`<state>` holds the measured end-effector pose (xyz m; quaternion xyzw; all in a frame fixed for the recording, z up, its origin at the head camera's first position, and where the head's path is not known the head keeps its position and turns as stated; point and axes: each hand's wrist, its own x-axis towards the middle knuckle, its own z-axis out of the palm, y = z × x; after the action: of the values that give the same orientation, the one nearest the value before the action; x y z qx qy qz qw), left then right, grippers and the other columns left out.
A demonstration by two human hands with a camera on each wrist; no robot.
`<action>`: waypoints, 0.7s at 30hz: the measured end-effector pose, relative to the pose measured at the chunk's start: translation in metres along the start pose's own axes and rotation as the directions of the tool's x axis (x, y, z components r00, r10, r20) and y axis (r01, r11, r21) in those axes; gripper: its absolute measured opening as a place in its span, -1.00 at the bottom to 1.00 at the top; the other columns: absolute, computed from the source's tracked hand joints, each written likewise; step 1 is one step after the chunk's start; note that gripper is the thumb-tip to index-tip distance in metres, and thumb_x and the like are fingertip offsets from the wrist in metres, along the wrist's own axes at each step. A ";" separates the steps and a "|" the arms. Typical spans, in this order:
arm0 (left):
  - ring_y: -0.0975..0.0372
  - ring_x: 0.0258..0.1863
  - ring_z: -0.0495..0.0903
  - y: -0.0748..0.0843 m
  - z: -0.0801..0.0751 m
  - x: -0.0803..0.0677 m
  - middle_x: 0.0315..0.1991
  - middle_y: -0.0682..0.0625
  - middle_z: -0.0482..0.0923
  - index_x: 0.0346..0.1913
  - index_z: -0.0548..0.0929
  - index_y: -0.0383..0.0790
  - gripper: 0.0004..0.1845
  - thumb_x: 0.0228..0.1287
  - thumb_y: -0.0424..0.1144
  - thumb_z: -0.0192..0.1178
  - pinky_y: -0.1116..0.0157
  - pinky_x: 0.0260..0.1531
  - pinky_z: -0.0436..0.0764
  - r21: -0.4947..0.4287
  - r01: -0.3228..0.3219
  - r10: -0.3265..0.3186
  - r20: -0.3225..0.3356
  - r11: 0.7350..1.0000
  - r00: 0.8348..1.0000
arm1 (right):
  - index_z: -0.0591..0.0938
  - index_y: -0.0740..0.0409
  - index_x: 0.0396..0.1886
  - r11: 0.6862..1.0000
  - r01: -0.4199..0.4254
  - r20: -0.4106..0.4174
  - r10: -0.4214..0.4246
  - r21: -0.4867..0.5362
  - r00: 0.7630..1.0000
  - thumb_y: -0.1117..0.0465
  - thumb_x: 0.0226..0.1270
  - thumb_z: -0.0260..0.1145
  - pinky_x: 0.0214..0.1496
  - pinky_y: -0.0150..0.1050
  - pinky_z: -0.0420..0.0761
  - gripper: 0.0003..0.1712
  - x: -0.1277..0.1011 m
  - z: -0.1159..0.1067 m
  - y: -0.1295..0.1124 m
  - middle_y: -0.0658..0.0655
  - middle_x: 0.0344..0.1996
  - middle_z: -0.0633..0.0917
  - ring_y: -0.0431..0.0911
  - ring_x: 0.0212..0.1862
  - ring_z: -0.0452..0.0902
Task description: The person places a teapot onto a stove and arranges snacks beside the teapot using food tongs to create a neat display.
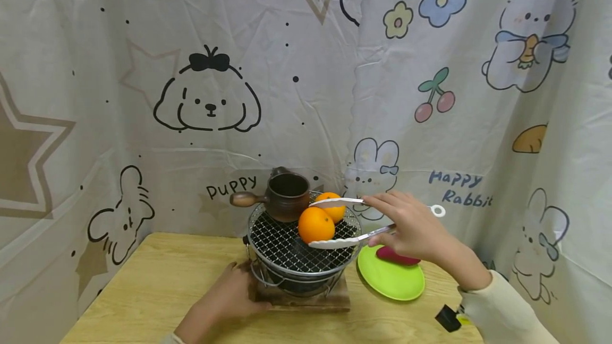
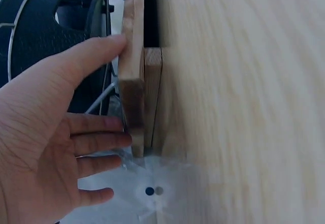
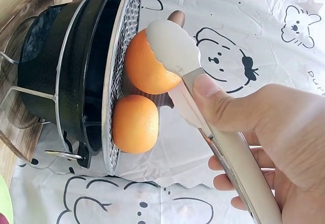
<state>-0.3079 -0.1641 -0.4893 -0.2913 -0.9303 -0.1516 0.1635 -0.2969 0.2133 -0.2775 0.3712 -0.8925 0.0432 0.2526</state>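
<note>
At left, my left hand (image 1: 231, 291) has its fingers spread, thumb touching the wooden base (image 1: 330, 300). Above, on the grill (image 1: 268, 233), the brown pot (image 1: 287, 196) stands far left, handle pointing left. To its right, the near orange (image 1: 315, 226) sits between the spread tongs' (image 1: 375, 233) tips, the far orange (image 1: 336, 212) just behind. My right hand (image 1: 413, 227) pinches the tongs between thumb and fingers. Rightmost, the green plate (image 1: 392, 283) holds a red thing (image 1: 396, 257).

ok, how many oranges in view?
2. One orange is between the tips of the tongs; the other orange sits just behind it on the wire mesh. No others show in any view.
</note>
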 end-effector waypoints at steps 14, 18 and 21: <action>-0.36 0.48 0.23 -0.004 -0.002 -0.008 0.51 -0.38 0.25 0.54 0.29 -0.26 0.11 0.07 0.38 0.36 -0.49 0.21 0.30 -0.133 0.138 -0.109 0.207 0.981 0.972 | 0.57 0.12 0.35 1.000 -0.003 0.013 0.003 -0.012 1.000 -0.05 -0.02 0.67 0.04 0.01 0.62 -0.09 -0.002 -0.001 0.001 0.12 0.13 0.72 0.02 0.02 0.59; -0.36 0.48 0.22 -0.004 -0.003 -0.007 0.51 -0.36 0.26 0.54 0.29 -0.26 0.11 0.08 0.39 0.34 -0.48 0.22 0.31 -0.135 0.145 -0.113 0.220 0.980 0.969 | 0.57 0.12 0.36 1.000 0.000 0.016 0.000 -0.013 1.000 -0.05 -0.02 0.67 0.02 -0.02 0.61 -0.09 -0.001 -0.001 0.001 0.12 0.13 0.72 0.00 0.00 0.59; -0.35 0.49 0.20 -0.003 -0.005 -0.007 0.52 -0.36 0.25 0.54 0.29 -0.26 0.12 0.08 0.40 0.34 -0.48 0.24 0.30 -0.138 0.152 -0.117 0.237 0.979 0.965 | 0.58 0.13 0.35 1.000 -0.002 0.019 0.002 -0.011 1.000 -0.03 -0.03 0.68 0.03 -0.01 0.61 -0.09 0.001 -0.001 0.000 0.12 0.13 0.72 0.01 0.00 0.60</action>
<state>-0.3034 -0.1719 -0.4879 -0.2545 -0.9460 -0.1998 0.0222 -0.2968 0.2134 -0.2761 0.3692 -0.8955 0.0351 0.2462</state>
